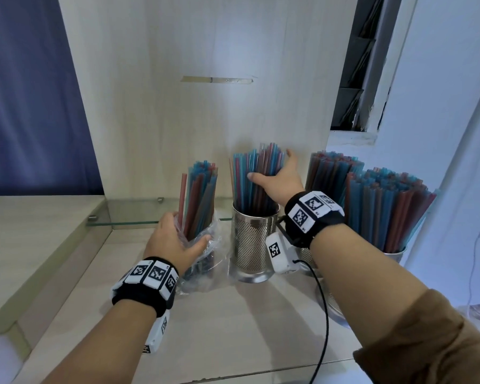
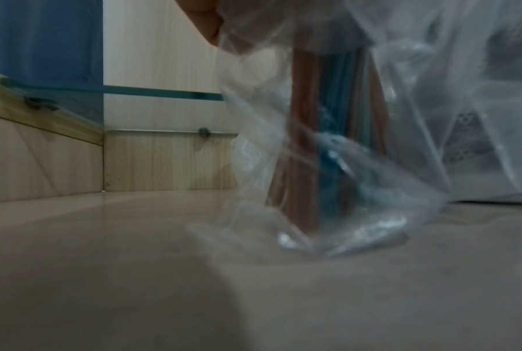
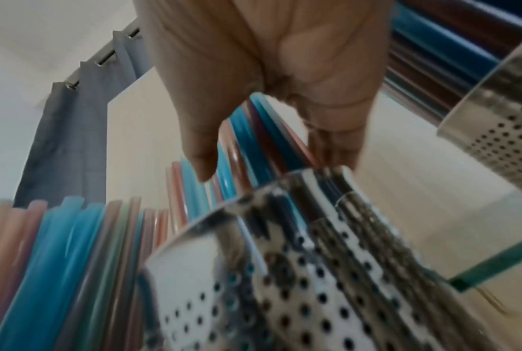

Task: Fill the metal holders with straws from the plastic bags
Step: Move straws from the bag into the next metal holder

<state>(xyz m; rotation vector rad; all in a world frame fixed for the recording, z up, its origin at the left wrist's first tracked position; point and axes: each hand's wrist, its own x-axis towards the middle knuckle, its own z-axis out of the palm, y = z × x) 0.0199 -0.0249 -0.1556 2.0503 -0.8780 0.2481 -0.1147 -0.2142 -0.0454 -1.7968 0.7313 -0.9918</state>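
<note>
Our right hand (image 1: 278,180) cups the straws (image 1: 257,178) standing in the middle metal holder (image 1: 254,245), fingers spread loosely; our left hand (image 1: 175,239) grips the plastic bag (image 1: 205,261) just left. The risks — nudging the holder over, or the bag's straws splaying out.

A clear plastic bag (image 2: 358,166) fills the right side of the blurred picture, crumpled and standing on the pale wooden bench (image 2: 133,273). Inside it a bundle of straws (image 2: 328,133), reddish-brown and blue, stands nearly upright with its lower ends down at the bag's bottom. At the top edge part of the left hand (image 2: 205,19) shows, touching the bag's upper folds. Behind, a glass shelf (image 2: 151,92) crosses a light wood panel (image 2: 157,59), held by small metal pegs. A blue curtain (image 2: 43,40) hangs at far left.
</note>
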